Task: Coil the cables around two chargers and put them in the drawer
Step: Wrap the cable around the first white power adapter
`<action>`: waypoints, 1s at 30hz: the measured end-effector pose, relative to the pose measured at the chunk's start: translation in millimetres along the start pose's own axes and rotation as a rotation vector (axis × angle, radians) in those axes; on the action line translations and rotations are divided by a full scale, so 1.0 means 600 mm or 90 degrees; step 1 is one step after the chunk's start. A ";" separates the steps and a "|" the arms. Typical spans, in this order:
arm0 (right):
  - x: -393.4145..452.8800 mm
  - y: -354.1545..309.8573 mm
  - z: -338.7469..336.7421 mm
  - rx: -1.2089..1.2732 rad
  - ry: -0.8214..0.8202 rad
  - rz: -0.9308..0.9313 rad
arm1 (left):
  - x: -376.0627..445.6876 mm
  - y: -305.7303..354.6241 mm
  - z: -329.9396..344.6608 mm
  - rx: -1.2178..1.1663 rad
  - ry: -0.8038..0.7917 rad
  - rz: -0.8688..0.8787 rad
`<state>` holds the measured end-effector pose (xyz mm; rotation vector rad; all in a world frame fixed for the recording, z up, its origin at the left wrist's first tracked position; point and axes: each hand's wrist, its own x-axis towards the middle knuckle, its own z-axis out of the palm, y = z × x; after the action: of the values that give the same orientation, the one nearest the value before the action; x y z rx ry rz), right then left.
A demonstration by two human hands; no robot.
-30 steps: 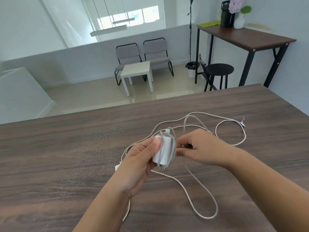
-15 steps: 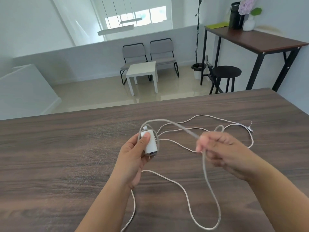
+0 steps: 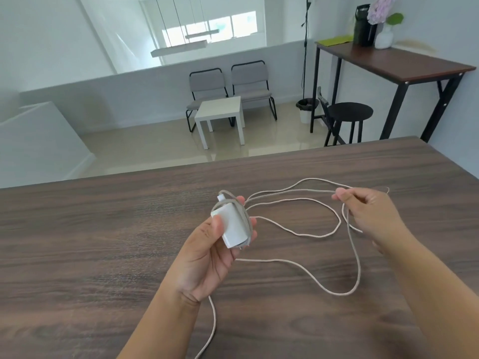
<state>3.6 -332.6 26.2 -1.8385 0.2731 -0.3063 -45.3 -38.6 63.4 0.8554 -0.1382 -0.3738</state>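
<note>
While the dark wood-grain tabletop spreads beneath both hands, the long off-white braided cable lies in loose loops between and below the fingers. Left hand grips the white square charger, cable turns wrapped round it; right hand, off to the side, pinches a cable strand with curled fingers.

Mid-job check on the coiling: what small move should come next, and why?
Probably sweep the right hand back over the charger for another turn. The left hand grips it with few wraps on, and much cable lies loose on the table.
</note>
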 end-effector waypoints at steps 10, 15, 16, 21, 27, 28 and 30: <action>0.021 0.020 -0.020 -0.195 -0.027 0.012 | 0.021 -0.010 -0.032 0.110 0.212 -0.038; 0.025 0.043 -0.001 -0.516 -0.125 -0.005 | 0.033 -0.010 -0.026 -0.001 0.253 0.040; 0.023 0.047 0.010 -0.542 -0.123 -0.019 | 0.036 -0.012 -0.023 0.007 0.264 0.037; -0.007 0.014 0.067 -0.478 -0.136 -0.219 | 0.053 -0.027 -0.004 0.043 0.300 0.024; -0.102 -0.059 0.138 0.044 -0.419 -0.097 | 0.067 -0.036 0.014 0.099 0.275 0.061; -0.105 -0.059 0.149 0.075 -0.410 -0.082 | 0.068 -0.036 0.018 0.111 0.275 0.066; -0.103 -0.066 0.161 0.095 -0.359 -0.075 | 0.067 -0.036 0.022 0.116 0.270 0.076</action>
<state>-19.9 -213.7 33.1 -1.7177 -0.2425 0.1156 -17.2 -75.9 54.1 1.0827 0.1726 -0.0617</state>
